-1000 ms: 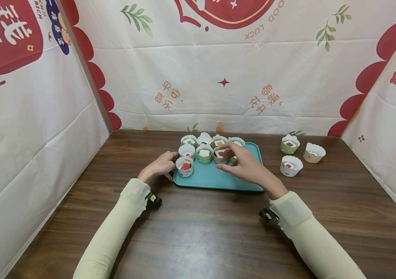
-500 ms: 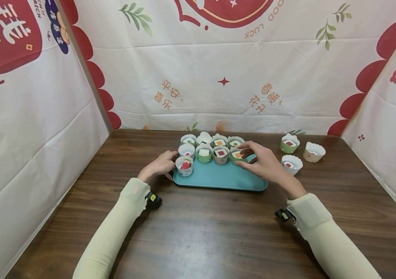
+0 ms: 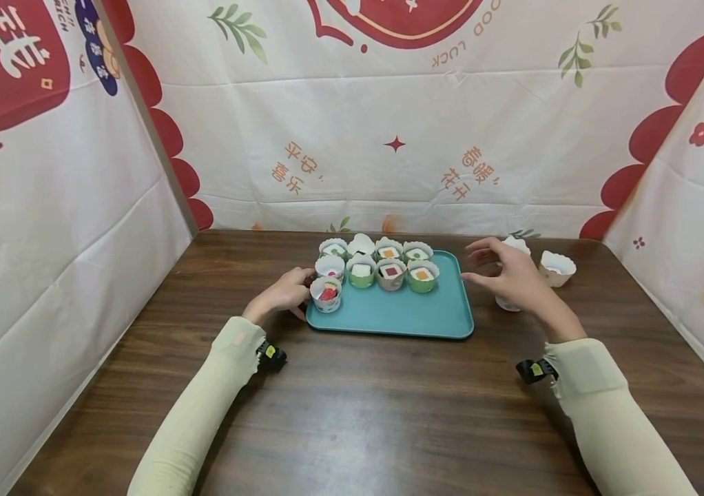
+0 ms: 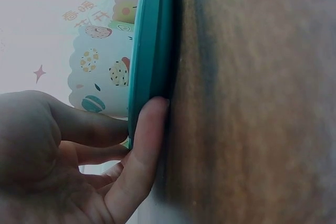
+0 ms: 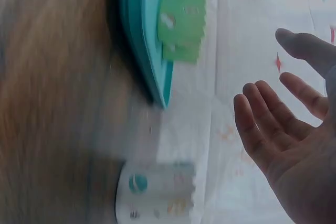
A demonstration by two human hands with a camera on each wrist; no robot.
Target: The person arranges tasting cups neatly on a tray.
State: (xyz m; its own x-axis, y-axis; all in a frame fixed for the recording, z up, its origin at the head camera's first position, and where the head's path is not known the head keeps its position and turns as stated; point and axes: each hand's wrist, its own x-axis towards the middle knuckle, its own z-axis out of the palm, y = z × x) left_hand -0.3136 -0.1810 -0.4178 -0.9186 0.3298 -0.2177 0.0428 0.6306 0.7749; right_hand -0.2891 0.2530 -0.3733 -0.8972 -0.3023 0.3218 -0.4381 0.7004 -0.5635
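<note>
A teal tray [image 3: 389,313] lies on the table with several scalloped paper baking cups on it, two rows at the back and one cup [image 3: 326,295] at the front left. Small white, red or orange pieces sit in them. My left hand [image 3: 284,291] holds the tray's left edge; in the left wrist view its thumb and fingers [image 4: 149,135] meet at the rim. To the right of the tray, my right hand [image 3: 503,275] hovers with spread, bent fingers and nothing in them. It partly hides a white patterned cup [image 5: 157,195] standing on the table.
Off the tray at the back right stand another cup [image 3: 556,267] and a partly hidden one [image 3: 516,244]. The brown wooden table [image 3: 352,413] meets a printed white cloth [image 3: 352,172] at its back, with more cloth on both sides.
My right hand has moved right, from over the cups on the tray to beside the loose cups, uncovering the green cup at the row's end. My left hand stays at the tray's edge.
</note>
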